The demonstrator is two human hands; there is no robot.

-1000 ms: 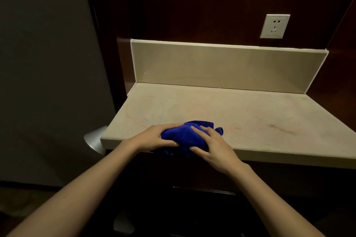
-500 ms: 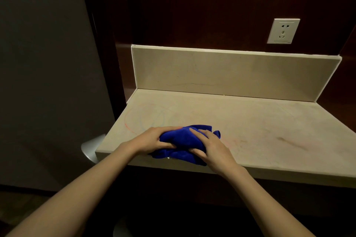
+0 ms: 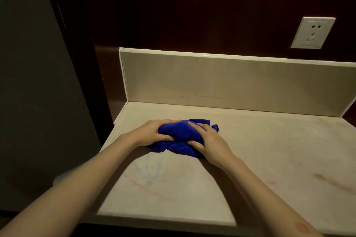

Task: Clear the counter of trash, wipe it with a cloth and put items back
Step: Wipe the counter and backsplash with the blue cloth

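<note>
A bunched blue cloth lies on the beige stone counter, left of centre and some way back from the front edge. My left hand grips its left side and my right hand presses on its right side. Both hands are closed over the cloth, which hides the counter beneath it. Faint blue and red marks show on the counter just in front of the cloth, between my forearms. A reddish smear sits at the right.
A low beige backsplash runs along the back of the counter. A white wall socket is set in the dark wood wall above at the right. A dark grey panel stands left of the counter.
Both hands have pushed the blue cloth away from the front edge toward the back of the counter. The camera has come closer and looks more steeply down.
</note>
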